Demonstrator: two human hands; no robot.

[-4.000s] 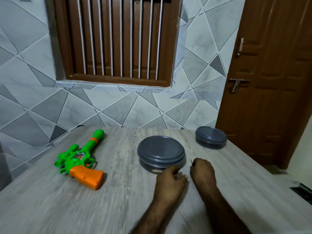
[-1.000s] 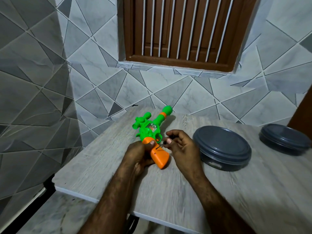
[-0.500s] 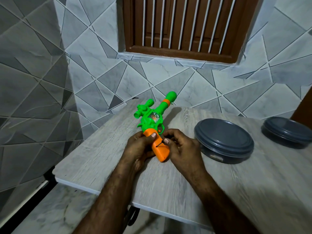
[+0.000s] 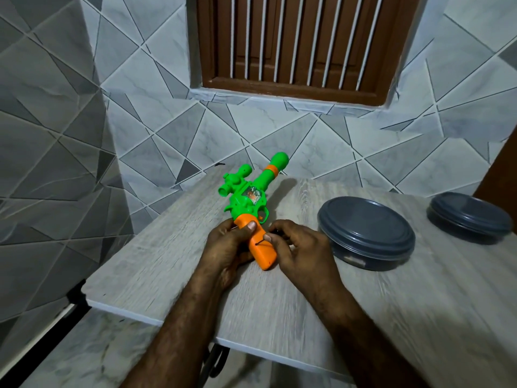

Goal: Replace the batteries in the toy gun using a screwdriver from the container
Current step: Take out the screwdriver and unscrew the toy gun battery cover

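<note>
Obs.: the toy gun (image 4: 253, 197) lies on the table (image 4: 156, 261) near its far left corner. The muzzle points away toward the tiled wall (image 4: 140, 141) and the orange grip (image 4: 264, 254) points toward the person. We read this orientation as deliberate: it turns a flat side of the grip face up, where the battery cover presumably sits.

Left hand (image 4: 223, 247): the fingers are curled round the grip from the left and the thumb presses on its upper face. We judge this a clamp, so the gun does not twist under the tool.

Right hand (image 4: 299, 247): thumb and forefinger are closed in a pinch on a thin screwdriver (image 4: 260, 241), with the other fingers loosely curled. The shaft slants down to the left and its tip meets the grip at a small dark spot, likely the screw. We cannot tell whether the tip is seated in the screw head; it is too small.

2 grey round containers, both with lids on: the larger container (image 4: 366, 233) just right of the right hand, the smaller container (image 4: 470, 217) farther right.

Step, as we judge it: loosening the cover screw. No batteries are visible.
</note>
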